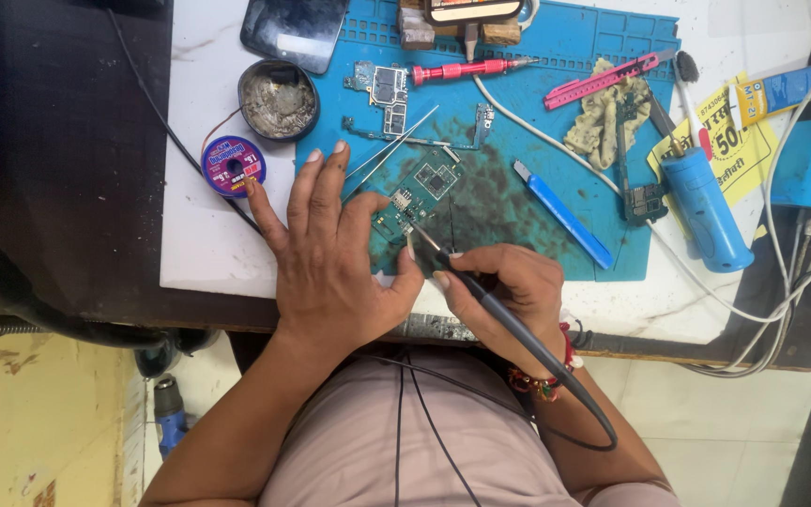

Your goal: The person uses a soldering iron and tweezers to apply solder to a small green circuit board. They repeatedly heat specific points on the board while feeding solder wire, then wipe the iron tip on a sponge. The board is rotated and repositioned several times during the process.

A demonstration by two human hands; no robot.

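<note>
Left hand lying flat and spread, thumb and forefinger pinning the green circuit board on the blue work mat. Right hand gripping a soldering iron pen-style, tip touching the board's lower left corner beside the left thumb. Tweezers lying just above the board. Tin of brass wool and solder wick spool sitting on the white tabletop, left of the mat. Blue craft knife resting right of the board.

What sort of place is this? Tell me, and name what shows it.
Most likely a phone or electronics repair bench. The right hand holds a soldering iron to a green circuit board steadied by the left hand, on a blue work mat beside tweezers.
</note>
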